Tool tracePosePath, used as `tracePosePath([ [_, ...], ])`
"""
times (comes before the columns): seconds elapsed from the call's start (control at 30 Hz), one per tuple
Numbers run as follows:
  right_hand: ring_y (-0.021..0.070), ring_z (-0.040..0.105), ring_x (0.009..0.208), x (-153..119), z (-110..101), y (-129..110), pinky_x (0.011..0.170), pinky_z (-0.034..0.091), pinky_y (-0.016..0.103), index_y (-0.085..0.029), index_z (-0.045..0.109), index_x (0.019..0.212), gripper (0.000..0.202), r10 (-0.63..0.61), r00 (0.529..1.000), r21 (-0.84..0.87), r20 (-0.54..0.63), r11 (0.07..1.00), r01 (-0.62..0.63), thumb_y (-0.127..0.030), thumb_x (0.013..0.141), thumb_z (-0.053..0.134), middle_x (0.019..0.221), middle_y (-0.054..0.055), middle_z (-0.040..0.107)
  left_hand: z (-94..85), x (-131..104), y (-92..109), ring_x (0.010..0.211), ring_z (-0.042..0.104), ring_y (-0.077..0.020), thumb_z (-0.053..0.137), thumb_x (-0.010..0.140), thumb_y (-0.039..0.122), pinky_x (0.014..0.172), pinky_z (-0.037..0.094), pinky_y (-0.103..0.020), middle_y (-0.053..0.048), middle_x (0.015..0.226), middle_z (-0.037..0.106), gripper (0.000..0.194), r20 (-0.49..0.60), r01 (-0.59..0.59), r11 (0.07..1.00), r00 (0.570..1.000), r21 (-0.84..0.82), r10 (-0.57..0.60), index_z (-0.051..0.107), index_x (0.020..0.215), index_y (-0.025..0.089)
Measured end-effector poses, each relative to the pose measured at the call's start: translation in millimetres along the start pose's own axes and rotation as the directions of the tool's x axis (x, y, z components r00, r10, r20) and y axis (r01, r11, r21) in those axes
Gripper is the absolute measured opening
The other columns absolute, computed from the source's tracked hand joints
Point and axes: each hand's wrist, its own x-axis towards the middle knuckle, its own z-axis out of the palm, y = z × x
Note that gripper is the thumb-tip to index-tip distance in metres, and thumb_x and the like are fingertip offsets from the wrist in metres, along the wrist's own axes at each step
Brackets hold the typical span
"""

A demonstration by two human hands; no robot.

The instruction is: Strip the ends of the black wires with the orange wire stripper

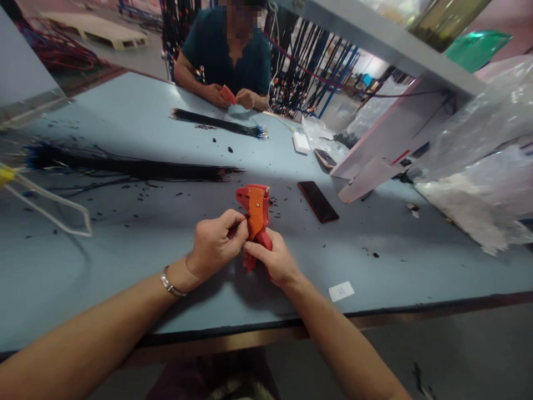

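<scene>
The right hand [277,255] has its fingers wrapped around the red handle of a red-and-orange hand tool [258,211]; the tool stands tilted up from that grip, its head above and just beyond the fingers of both hands; the left hand [219,241] is close against the tool's left side, thumb and forefinger pressed together in a pinch at the tool's edge; whatever may lie between those fingertips is too small to tell; a metal bracelet [170,282] circles the left wrist, behind the fingers.

Beyond the left fingers and to their left, a long bundle of black wires [145,166] lies on the worktop [400,278]; farther out from the fingers is a shorter wire bundle [216,121]; small black scraps [272,203] are scattered just beyond the tool; to the right of the right fingers and a little farther off lies a dark phone [318,201] with a red edge; nearer the wearer than the right fingers, and to their right, is a white card [341,291]; well beyond both hands, across the worktop, a seated person [229,55] holds a red tool [228,95].
</scene>
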Motion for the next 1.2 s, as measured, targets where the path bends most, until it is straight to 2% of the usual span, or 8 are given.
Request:
tracePosePath([
  [0.17,0.0141,0.058,0.055,2.6,1.4,-3.9,0.055,0.049,0.028,-0.017,0.057,0.077,0.018,0.006,1.000,-0.017,0.001,1.000,-0.006,-0.031,0.072,0.067,0.062,-0.001,0.061,-0.3,1.0,1.2,0.043,0.050,-0.0059,0.055,0.084,0.021,0.045,0.037,-0.016,0.006,0.053,0.061,0.015,0.018,0.129,0.989,0.992,-0.072,-0.128,0.061,0.070,0.018],
  [0.3,0.0140,0.056,0.054,3.5,1.8,-8.1,0.056,0.046,0.028,-0.018,0.056,0.079,0.017,0.017,1.000,-0.060,-0.004,0.998,-0.017,-0.030,0.071,0.064,0.062,-0.001,0.061,-1.2,2.7,1.3,0.043,0.050,-0.0061,0.056,0.084,0.021,0.046,0.037,-0.016,0.006,0.053,0.062,0.014,0.011,0.127,0.990,0.992,-0.062,-0.127,0.061,0.070,0.018],
  [0.4,0.0135,0.054,0.057,2.2,1.8,-13.9,0.058,0.044,0.027,-0.019,0.055,0.078,0.011,-0.030,0.999,-0.221,-0.034,0.975,0.022,-0.027,0.072,0.060,0.064,-0.002,0.060,-3.1,4.0,1.4,0.042,0.048,-0.0061,0.056,0.085,0.022,0.046,0.035,-0.017,0.006,0.053,0.061,0.015,0.012,0.107,0.993,0.994,-0.040,-0.106,0.060,0.071,0.019],
  [0.6,0.0135,0.046,0.058,-2.5,1.7,-23.0,0.060,0.038,0.026,-0.021,0.055,0.080,0.008,-0.221,0.971,-0.625,-0.091,0.772,0.117,-0.025,0.073,0.054,0.065,-0.003,0.054,-5.8,4.4,2.8,0.042,0.043,-0.0067,0.055,0.087,0.028,0.044,0.033,-0.019,0.006,0.053,0.058,0.020,0.050,0.132,0.990,0.990,-0.056,-0.130,0.058,0.069,0.019],
  [0.8,0.0153,0.047,0.056,-6.7,1.8,-20.1,0.059,0.035,0.027,-0.023,0.053,0.084,0.009,-0.315,0.945,-0.801,-0.087,0.586,0.122,-0.030,0.078,0.053,0.064,-0.002,0.053,-6.4,3.3,3.3,0.045,0.042,-0.0068,0.055,0.085,0.025,0.046,0.035,-0.017,0.006,0.053,0.056,0.017,0.073,0.123,0.976,0.991,-0.181,-0.112,0.059,0.070,0.018],
  [0.9,0.0156,0.049,0.055,-7.1,1.8,-17.1,0.059,0.035,0.027,-0.023,0.051,0.082,0.010,-0.347,0.935,-0.833,-0.073,0.537,0.134,-0.032,0.081,0.052,0.064,-0.001,0.055,-7.9,3.6,2.9,0.048,0.042,-0.0077,0.055,0.086,0.026,0.049,0.037,-0.018,0.005,0.053,0.055,0.019,0.081,0.144,0.964,0.988,-0.222,-0.129,0.059,0.070,0.018],
  [1.1,0.0148,0.049,0.055,-3.5,0.9,-12.9,0.058,0.034,0.027,-0.022,0.050,0.078,0.011,-0.369,0.925,-0.827,-0.089,0.545,0.138,-0.032,0.082,0.052,0.062,0.000,0.055,-9.5,5.1,2.2,0.050,0.043,-0.0093,0.055,0.086,0.028,0.050,0.037,-0.021,0.004,0.055,0.053,0.018,0.119,0.179,0.946,0.981,-0.270,-0.152,0.061,0.072,0.018],
  [1.2,0.0136,0.048,0.054,0.0,-0.3,-14.7,0.058,0.036,0.026,-0.022,0.050,0.074,0.011,-0.307,0.939,-0.750,-0.153,0.655,0.092,-0.030,0.078,0.057,0.059,-0.002,0.052,-7.2,7.6,-2.6,0.050,0.045,-0.0101,0.055,0.086,0.031,0.049,0.037,-0.021,0.003,0.056,0.054,0.020,0.162,0.253,0.939,0.962,-0.232,-0.219,0.062,0.072,0.018],
])
